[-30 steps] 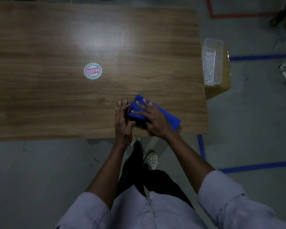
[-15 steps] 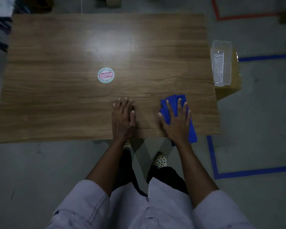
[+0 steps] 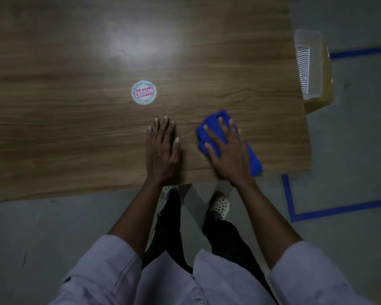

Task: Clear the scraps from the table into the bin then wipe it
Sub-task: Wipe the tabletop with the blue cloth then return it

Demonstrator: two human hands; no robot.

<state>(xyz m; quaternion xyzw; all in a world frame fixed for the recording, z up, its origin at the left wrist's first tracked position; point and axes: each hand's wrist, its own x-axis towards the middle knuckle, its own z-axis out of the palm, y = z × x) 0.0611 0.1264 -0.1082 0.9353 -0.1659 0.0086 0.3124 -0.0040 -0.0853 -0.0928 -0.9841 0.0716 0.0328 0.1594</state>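
Wood-grain laminate is covering the table (image 3: 75, 139), which is taking up most of our view, and we are judging the wiping step to be the 1 in hand. Off its right edge a clear plastic bin (image 3: 309, 62) is sitting on a yellowish box (image 3: 317, 104), just beside the table and well apart from our hands. We are laying our left hand (image 3: 162, 150) flat on the wood near the front edge, fingers straight and close together, holding nothing and probably bracing us. We are spreading our right hand (image 3: 228, 153) wide over the blue cloth (image 3: 216, 117), fingers straight and pressing it down on the table's front right part, with 1 end of the cloth trailing out beside the wrist toward the edge. The cloth is looking bunched, soft, light and limp; we are expecting it to fold and ride up under a push rather than travel as 1 piece, so we are thinking the palm belongs over its middle with the fingers fanned to pin the leading folds. On glossy laminate it is likely gliding easily. Smallest, a round sticker (image 3: 143, 92) with pink lettering is lying flat beyond our left hand, apart from the cloth.
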